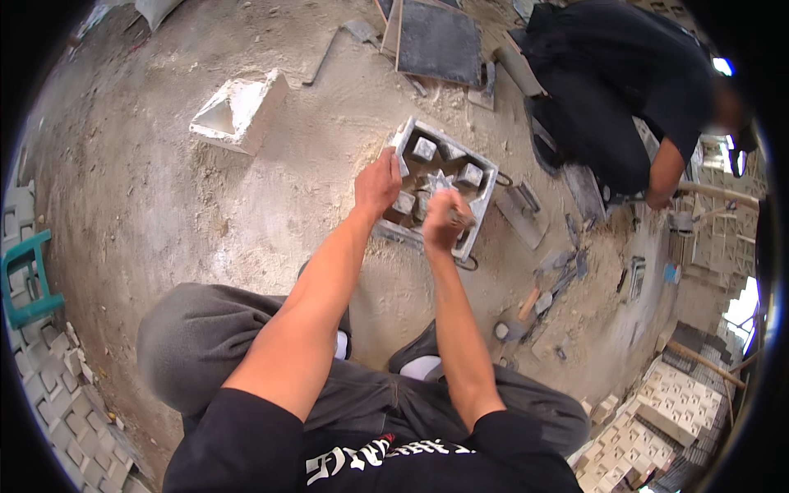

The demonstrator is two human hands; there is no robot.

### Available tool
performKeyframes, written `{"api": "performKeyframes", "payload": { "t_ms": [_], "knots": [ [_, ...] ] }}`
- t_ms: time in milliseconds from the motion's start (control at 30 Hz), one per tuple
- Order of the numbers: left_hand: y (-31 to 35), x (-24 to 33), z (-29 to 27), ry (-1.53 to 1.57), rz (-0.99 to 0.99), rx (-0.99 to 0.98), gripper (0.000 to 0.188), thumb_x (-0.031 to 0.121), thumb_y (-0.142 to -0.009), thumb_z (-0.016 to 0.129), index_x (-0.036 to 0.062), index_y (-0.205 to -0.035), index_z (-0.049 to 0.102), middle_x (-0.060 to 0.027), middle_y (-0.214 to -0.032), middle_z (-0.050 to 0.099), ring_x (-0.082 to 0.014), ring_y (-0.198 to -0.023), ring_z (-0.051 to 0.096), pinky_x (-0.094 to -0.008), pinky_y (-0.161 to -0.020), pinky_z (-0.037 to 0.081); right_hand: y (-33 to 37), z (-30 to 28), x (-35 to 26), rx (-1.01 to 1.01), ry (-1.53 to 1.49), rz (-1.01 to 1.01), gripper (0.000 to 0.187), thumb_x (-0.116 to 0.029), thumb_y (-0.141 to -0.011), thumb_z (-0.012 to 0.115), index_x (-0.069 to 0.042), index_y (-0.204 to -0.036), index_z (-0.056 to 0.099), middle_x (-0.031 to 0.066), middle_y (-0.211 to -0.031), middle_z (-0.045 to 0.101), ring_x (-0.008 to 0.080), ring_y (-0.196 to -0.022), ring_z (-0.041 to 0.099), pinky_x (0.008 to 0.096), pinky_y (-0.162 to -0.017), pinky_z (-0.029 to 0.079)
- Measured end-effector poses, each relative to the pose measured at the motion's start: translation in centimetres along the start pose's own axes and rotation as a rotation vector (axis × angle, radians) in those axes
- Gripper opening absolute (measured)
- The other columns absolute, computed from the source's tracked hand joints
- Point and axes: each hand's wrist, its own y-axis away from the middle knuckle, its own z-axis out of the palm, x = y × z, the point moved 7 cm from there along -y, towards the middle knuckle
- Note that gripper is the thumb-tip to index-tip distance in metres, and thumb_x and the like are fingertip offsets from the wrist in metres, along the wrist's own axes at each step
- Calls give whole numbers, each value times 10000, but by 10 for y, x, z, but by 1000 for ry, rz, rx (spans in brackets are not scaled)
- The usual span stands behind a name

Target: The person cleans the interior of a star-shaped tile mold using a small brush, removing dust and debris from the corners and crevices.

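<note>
In front of me on the ground sits a square metal mould [486,205] with wire loop handles and several block-shaped cores inside. A star-shaped metal piece [440,179] stands at its middle. My left hand [379,184] grips the mould's left rim, fingers wrapped over it. Over the mould's middle, just below the star shape, my right hand [445,220] is closed in a fist. Something short and dark pokes out beside that fist, slightly blurred, and I cannot make out what it is.
A white hollow block [238,111] stands on the dusty ground to the left. Dark square boards [438,43] lie beyond the mould. Scattered tools [542,300] lie to the right, near a crouching co-worker [608,82]. Patterned blocks [657,411] fill the lower right; a green stool [31,279] is far left.
</note>
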Motion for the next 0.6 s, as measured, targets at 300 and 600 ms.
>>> {"api": "performKeyframes", "payload": {
  "t_ms": [300, 600],
  "knots": [
    [-3, -7, 0, -2, -51, -46, 332, 316, -998, 367, 134, -1214, 542, -253, -919, 664, -454, -872, 627, -537, -759, 472, -4, 6, 29, -118, -212, 408, 379, -146, -927, 502, -71, -569, 407, -33, -527, 431, 48, -475, 358, 258, -424, 259],
    [-6, -7, -3, 40, -34, 4, 341, 330, -994, 383, 121, -1191, 568, -253, -931, 666, -456, -880, 629, -523, -773, 479, 1, -4, 13, -33, -243, 401, 363, -146, -915, 528, -46, -590, 400, -36, -537, 426, 45, -520, 364, 264, -459, 274]
  ]
}}
